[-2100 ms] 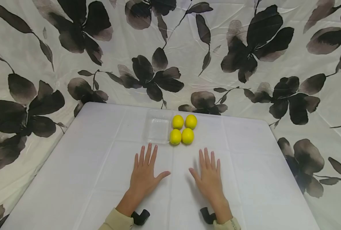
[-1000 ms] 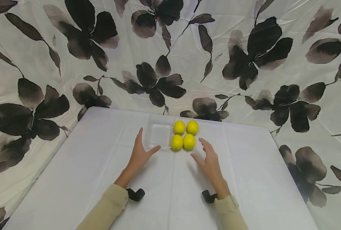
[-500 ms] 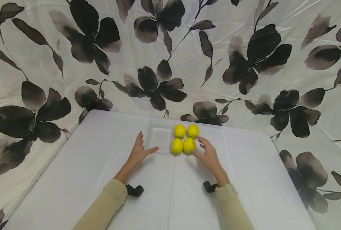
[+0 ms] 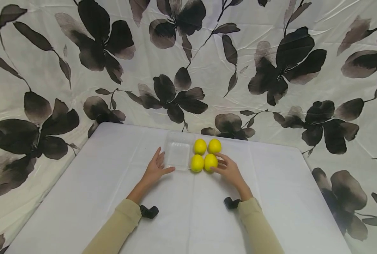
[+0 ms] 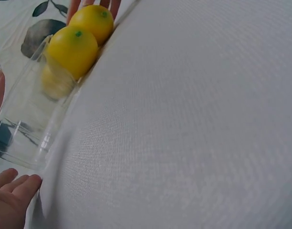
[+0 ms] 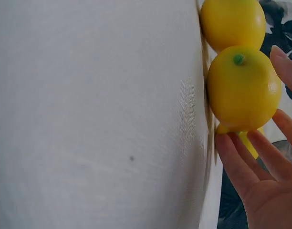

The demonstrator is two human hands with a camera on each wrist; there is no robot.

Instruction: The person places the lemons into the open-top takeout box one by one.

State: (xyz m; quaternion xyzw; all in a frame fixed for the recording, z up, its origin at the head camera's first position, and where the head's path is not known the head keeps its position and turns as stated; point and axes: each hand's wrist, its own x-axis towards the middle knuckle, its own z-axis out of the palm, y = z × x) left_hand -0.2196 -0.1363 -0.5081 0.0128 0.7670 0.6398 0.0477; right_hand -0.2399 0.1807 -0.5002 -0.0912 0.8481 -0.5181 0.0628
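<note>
Several yellow lemons stand in a tight two-by-two cluster on the white cloth. My right hand (image 4: 231,171) holds the near right lemon (image 4: 211,161), thumb at its front and fingers round its right side. In the right wrist view the fingertips meet the lemon's (image 6: 244,88) skin, below its green stem spot. A clear plastic tray (image 4: 179,153) sits directly left of the lemons, with nothing in it. My left hand (image 4: 153,171) is spread at the tray's near left corner, thumb at the near edge. In the left wrist view its fingers (image 5: 24,191) lie just short of the tray wall.
The white-clothed table (image 4: 96,197) ends just behind the tray and lemons. A flower-printed curtain (image 4: 188,63) hangs behind and at both sides. Black devices (image 4: 149,211) are strapped at both wrists, below the sleeve cuffs.
Both hands were flat on the cloth, then moved forward. The right hand has closed round the near right lemon; the left has come up to the tray's corner. Lemons and tray keep their arrangement.
</note>
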